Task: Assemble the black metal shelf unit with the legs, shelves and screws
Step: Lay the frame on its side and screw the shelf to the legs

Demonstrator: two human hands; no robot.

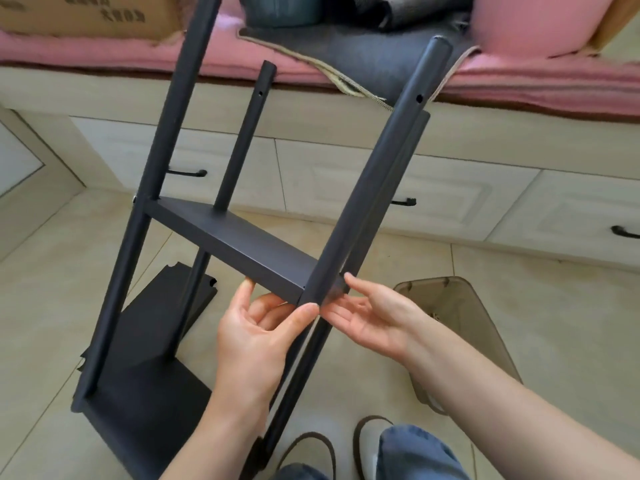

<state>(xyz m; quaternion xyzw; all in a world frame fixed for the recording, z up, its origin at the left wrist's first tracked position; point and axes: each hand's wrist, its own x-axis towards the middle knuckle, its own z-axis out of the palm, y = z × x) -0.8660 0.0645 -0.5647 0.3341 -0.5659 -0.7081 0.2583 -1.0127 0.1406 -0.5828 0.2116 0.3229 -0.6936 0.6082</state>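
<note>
I have the half-built black metal shelf unit (pixel 221 237) tilted over the tiled floor (pixel 519 289), and my hands meet at its near corner. My left hand (pixel 256 334) pinches the front edge of the flat black middle shelf (pixel 242 244), thumb against the round black tubular leg (pixel 374 174) just above my fingers (pixel 247 289). My right hand (pixel 374 317) lies loosely spread, palm up, fingertips touching that same joint from the other side, holding nothing. I judge the painted steel stiff, fairly light and somewhat slick, so I'd grip right at this corner, where shelf and leg cross, rather than along the bare tube.
</note>
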